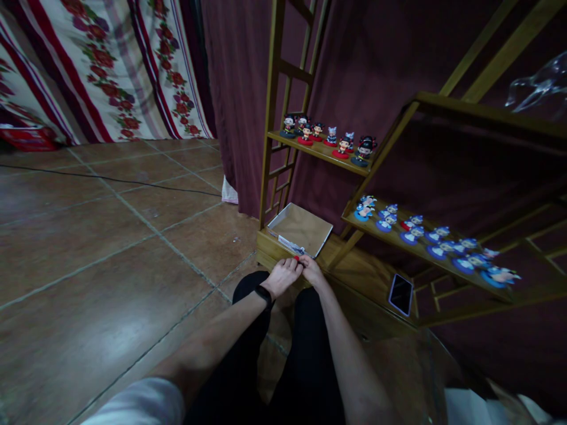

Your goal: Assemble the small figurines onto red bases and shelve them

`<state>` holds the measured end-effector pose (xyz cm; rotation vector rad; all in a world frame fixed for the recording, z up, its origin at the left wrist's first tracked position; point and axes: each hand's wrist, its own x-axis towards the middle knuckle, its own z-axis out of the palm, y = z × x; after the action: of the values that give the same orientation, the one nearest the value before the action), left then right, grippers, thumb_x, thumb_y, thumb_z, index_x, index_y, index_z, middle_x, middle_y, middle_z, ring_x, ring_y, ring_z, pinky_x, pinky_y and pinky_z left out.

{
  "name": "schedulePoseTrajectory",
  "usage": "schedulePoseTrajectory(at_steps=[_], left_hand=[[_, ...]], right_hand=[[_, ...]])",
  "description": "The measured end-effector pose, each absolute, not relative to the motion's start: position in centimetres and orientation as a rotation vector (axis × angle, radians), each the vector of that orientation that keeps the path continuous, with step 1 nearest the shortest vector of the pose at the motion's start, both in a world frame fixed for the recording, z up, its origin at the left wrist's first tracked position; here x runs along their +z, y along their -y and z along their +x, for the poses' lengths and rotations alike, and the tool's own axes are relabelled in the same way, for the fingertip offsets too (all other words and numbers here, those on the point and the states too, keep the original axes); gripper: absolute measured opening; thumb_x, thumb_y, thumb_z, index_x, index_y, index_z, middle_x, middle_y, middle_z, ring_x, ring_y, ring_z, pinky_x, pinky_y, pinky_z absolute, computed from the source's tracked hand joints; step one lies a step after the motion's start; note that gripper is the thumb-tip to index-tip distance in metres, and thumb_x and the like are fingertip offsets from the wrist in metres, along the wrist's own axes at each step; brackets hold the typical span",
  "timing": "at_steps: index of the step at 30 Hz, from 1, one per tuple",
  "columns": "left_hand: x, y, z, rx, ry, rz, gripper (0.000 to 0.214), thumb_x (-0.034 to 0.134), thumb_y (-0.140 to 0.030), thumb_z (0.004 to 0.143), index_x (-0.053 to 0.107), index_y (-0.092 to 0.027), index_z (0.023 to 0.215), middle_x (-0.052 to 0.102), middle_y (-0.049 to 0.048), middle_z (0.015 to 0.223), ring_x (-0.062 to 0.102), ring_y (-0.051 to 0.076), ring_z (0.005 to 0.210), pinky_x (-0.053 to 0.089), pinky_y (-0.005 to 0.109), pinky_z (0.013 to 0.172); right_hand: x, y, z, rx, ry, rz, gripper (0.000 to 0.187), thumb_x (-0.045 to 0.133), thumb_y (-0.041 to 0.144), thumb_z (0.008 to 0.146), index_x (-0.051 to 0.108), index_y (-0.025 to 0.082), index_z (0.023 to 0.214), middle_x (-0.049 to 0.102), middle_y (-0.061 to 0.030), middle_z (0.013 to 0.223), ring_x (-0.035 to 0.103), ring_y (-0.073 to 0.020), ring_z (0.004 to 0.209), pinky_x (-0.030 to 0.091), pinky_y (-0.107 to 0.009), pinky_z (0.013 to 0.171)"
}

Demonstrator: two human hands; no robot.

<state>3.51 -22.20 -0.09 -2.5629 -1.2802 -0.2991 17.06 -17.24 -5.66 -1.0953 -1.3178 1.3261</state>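
Observation:
My left hand [286, 275], with a black band on its wrist, is closed at the front edge of a shallow open box [301, 227]. Beside it, my right hand [311, 270] meets it with fingers pinched. Between the fingertips of both shows a small red object [296, 258], mostly covered, so its kind cannot be made out. Just beyond the hands, a small figurine-like piece [299, 250] lies near the box's front edge; its details are too small to tell.
Several red and black figurines [341, 147] stand on the upper wooden shelf [325, 154]. Several blue and white figurines [413, 235] line the lower right shelf [385, 237]. A phone [401, 294] lies on the base board. A dark cable [110, 177] crosses the tiled floor.

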Motion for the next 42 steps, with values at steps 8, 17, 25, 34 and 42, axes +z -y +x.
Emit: schedulePoseTrajectory(at_steps=[8, 17, 25, 34, 42], left_hand=[[-0.1, 22.2, 3.5, -0.300, 1.264, -2.550, 0.012, 0.040, -0.011, 0.085, 0.048, -0.015, 0.094, 0.053, 0.0090, 0.092, 0.052, 0.019, 0.084, 0.037, 0.032, 0.072], [-0.4, 22.1, 3.7, -0.307, 1.288, -2.552, 0.015, 0.038, -0.009, 0.086, 0.049, -0.015, 0.093, 0.053, 0.0100, 0.092, 0.052, 0.020, 0.085, 0.038, 0.034, 0.073], [-0.5, 22.1, 3.6, -0.310, 1.261, -2.526, 0.014, 0.039, -0.010, 0.085, 0.049, -0.016, 0.093, 0.053, 0.0090, 0.092, 0.052, 0.019, 0.084, 0.038, 0.032, 0.072], [-0.1, 22.1, 3.5, -0.320, 1.285, -2.530, 0.015, 0.038, -0.012, 0.086, 0.049, -0.016, 0.096, 0.054, 0.0088, 0.092, 0.053, 0.019, 0.084, 0.039, 0.031, 0.072], [0.6, 22.0, 3.1, -0.321, 1.511, -2.680, 0.025, 0.037, -0.011, 0.085, 0.050, -0.019, 0.105, 0.054, 0.0099, 0.099, 0.053, 0.020, 0.090, 0.040, 0.031, 0.074]], right_hand=[[-5.5, 17.2, 17.0, 1.328, 1.303, -1.093, 0.029, 0.047, 0.008, 0.050, 0.056, 0.022, 0.074, 0.066, 0.0023, 0.079, 0.061, -0.0172, 0.082, 0.042, -0.033, 0.086], [-5.4, 17.2, 16.9, 1.333, 1.281, -1.103, 0.028, 0.047, 0.008, 0.049, 0.056, 0.021, 0.072, 0.066, 0.0027, 0.076, 0.061, -0.0166, 0.078, 0.043, -0.033, 0.084], [-5.2, 17.2, 17.0, 1.333, 1.294, -1.104, 0.026, 0.049, 0.009, 0.050, 0.056, 0.021, 0.073, 0.066, 0.0023, 0.076, 0.061, -0.0175, 0.079, 0.043, -0.034, 0.085], [-4.8, 17.4, 16.9, 1.350, 1.275, -1.129, 0.026, 0.051, 0.008, 0.050, 0.056, 0.020, 0.073, 0.066, 0.0012, 0.073, 0.061, -0.0189, 0.079, 0.043, -0.034, 0.083], [-4.3, 17.6, 16.8, 1.377, 1.243, -1.160, 0.024, 0.063, 0.014, 0.049, 0.055, 0.020, 0.071, 0.063, 0.0037, 0.068, 0.059, -0.0157, 0.073, 0.044, -0.028, 0.074]])
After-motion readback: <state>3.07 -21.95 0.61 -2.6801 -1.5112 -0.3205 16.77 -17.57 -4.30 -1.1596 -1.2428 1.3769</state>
